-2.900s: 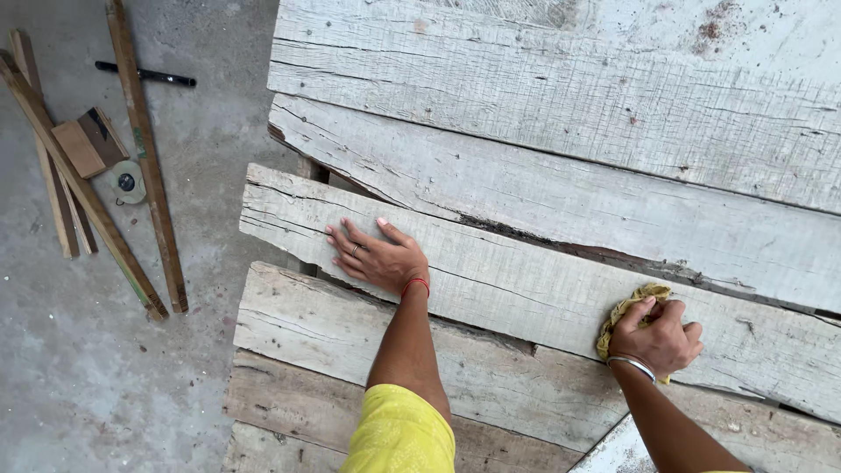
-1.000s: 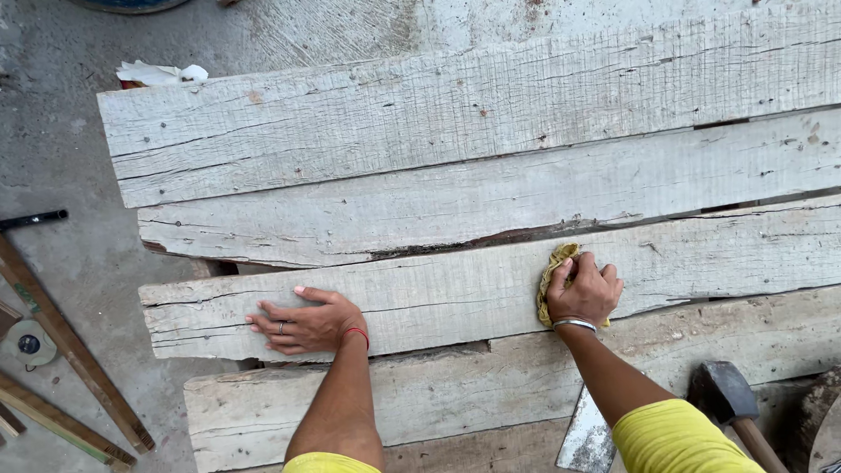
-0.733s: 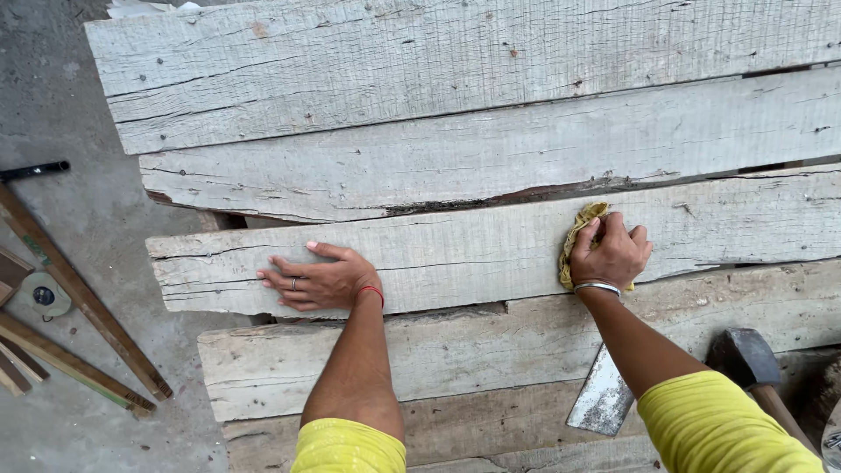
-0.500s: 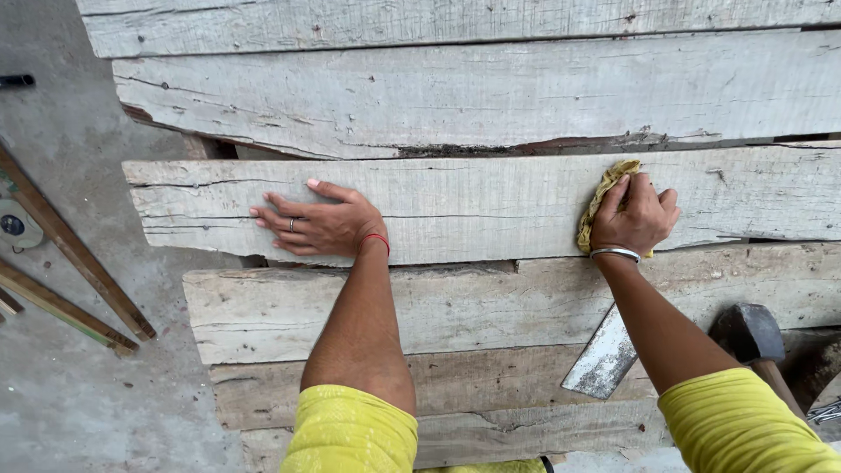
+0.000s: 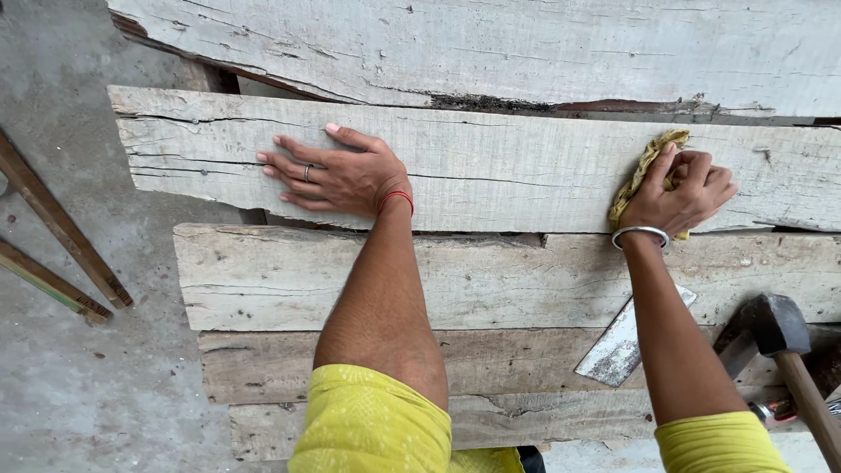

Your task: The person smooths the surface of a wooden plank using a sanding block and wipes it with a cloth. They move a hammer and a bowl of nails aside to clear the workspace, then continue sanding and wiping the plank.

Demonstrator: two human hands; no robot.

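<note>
My left hand (image 5: 337, 172) lies flat, fingers spread, on a weathered grey plank (image 5: 508, 166), near its left end. My right hand (image 5: 679, 193) presses a crumpled yellow-brown cloth (image 5: 644, 166) against the same plank, further right. The cloth sticks out above and to the left of my fingers. Both forearms reach up from yellow sleeves across the lower planks.
More rough planks (image 5: 491, 280) lie stacked above and below. A hammer (image 5: 780, 337) with a wooden handle rests at the lower right, next to a flat metal blade (image 5: 618, 346). Thin wooden strips (image 5: 57, 232) lie on the concrete floor (image 5: 79, 385) at the left.
The view has shifted so the planks sit lower and closer. My right hand with the cloth has slid rightward along the plank. My left hand stays flat on it.
</note>
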